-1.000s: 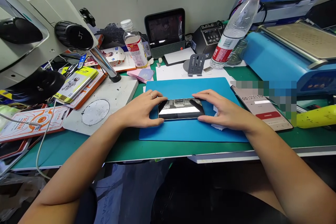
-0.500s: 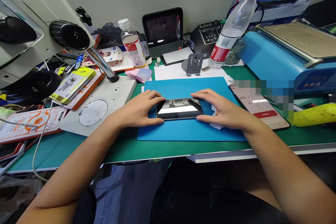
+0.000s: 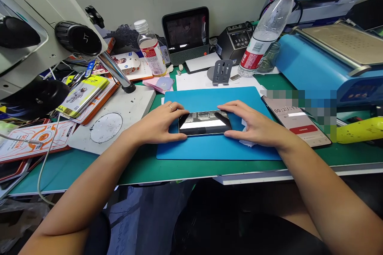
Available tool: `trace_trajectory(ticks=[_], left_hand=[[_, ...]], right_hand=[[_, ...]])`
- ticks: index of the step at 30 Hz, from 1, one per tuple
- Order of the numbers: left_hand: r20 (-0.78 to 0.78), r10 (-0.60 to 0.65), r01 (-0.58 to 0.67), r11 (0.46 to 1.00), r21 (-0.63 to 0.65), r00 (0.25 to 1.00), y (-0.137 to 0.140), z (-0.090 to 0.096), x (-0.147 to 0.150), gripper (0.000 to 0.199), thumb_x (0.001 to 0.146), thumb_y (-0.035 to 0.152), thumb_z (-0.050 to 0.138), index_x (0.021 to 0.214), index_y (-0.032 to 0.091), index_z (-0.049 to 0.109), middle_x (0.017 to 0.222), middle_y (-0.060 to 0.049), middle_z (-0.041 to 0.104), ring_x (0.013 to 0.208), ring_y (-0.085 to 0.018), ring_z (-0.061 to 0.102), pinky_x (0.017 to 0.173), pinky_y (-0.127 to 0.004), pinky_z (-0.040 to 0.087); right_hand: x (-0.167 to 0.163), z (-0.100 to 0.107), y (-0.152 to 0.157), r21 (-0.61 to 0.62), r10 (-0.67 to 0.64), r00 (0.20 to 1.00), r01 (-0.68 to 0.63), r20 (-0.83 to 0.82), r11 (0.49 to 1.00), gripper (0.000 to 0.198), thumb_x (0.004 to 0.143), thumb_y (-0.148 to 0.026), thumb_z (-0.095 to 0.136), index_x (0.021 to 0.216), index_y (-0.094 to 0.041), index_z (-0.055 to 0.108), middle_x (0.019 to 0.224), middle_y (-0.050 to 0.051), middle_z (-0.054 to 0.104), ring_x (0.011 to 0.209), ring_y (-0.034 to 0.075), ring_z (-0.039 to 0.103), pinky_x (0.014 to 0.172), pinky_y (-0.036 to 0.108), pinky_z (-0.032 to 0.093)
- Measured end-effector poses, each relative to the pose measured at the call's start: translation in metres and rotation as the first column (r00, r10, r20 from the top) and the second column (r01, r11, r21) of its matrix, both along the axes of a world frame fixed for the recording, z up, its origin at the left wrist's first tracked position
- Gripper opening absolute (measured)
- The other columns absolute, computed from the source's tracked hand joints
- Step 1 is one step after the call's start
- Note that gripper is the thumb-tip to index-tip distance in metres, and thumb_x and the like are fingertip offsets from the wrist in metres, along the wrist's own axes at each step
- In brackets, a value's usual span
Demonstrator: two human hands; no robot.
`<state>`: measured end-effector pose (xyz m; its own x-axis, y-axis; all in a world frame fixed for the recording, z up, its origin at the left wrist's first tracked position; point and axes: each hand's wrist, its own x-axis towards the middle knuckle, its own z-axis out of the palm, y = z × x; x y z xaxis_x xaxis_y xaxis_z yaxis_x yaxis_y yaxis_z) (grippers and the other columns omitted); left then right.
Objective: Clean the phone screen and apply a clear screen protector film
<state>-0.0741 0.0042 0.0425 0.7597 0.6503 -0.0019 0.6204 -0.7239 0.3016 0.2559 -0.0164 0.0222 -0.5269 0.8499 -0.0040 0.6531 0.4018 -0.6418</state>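
Note:
A smartphone (image 3: 205, 122) with a dark, glossy screen lies lengthwise across the blue mat (image 3: 206, 149), face up and full of reflections. My left hand (image 3: 163, 124) grips its left end, thumb on the near edge and fingers on the far edge; a ring shows on one finger. At the opposite end, my right hand (image 3: 251, 122) holds the phone the same way between thumb and fingers. A crumpled white tissue (image 3: 247, 142) sticks out beneath the right palm.
A microscope (image 3: 77, 38) stands at the left beside boxes (image 3: 85, 93). To the right lie a second phone (image 3: 296, 121) showing a timer and a yellow-green handle (image 3: 359, 129). Behind are a tilted bottle (image 3: 263, 40), a phone stand (image 3: 222, 72), a smart display (image 3: 186, 32) and a blue machine (image 3: 314, 69).
Both hands keep the same hold on the phone, which has not moved. The view has shifted very slightly, and the timer has advanced a second.

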Motion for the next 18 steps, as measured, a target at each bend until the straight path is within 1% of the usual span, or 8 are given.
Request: trace_trajectory(ticks=[7, 12, 18], left_hand=[[-0.016, 0.002, -0.002, 1.000, -0.001, 1.000, -0.0005, 0.0004, 0.0004, 0.071, 0.090, 0.060, 0.067, 0.146, 0.018, 0.053, 0.137, -0.015, 0.058, 0.122, -0.032, 0.058, 0.104, -0.046, 0.049], [-0.004, 0.019, -0.019, 1.000, -0.003, 1.000, -0.0008, 0.0002, 0.0004, 0.081, 0.089, 0.065, 0.066, 0.150, 0.016, 0.047, 0.138, -0.016, 0.057, 0.123, -0.034, 0.057, 0.106, -0.046, 0.048], [-0.022, 0.041, -0.040, 0.999, 0.021, 0.999, -0.0012, 0.0014, 0.0000, 0.077, 0.086, 0.068, 0.068, 0.140, 0.015, 0.055, 0.128, -0.015, 0.058, 0.119, -0.032, 0.056, 0.106, -0.048, 0.048]], right_hand=[[0.0005, -0.0007, 0.0003, -0.008, 0.004, 1.000, -0.004, 0.007, 1.000, 0.079, 0.086, -0.065, 0.069, 0.155, -0.033, 0.047, 0.154, 0.012, 0.048, 0.136, 0.040, 0.054, 0.102, 0.057, 0.057], [0.0002, -0.0009, 0.0004, -0.005, 0.006, 1.000, -0.006, 0.006, 1.000, 0.080, 0.085, -0.065, 0.069, 0.155, -0.033, 0.048, 0.153, 0.013, 0.049, 0.136, 0.041, 0.054, 0.102, 0.058, 0.057], [-0.0008, -0.0013, 0.0006, 0.001, 0.002, 1.000, -0.002, 0.007, 1.000, 0.078, 0.085, -0.063, 0.069, 0.154, -0.030, 0.049, 0.153, 0.014, 0.051, 0.135, 0.040, 0.055, 0.103, 0.057, 0.056]])
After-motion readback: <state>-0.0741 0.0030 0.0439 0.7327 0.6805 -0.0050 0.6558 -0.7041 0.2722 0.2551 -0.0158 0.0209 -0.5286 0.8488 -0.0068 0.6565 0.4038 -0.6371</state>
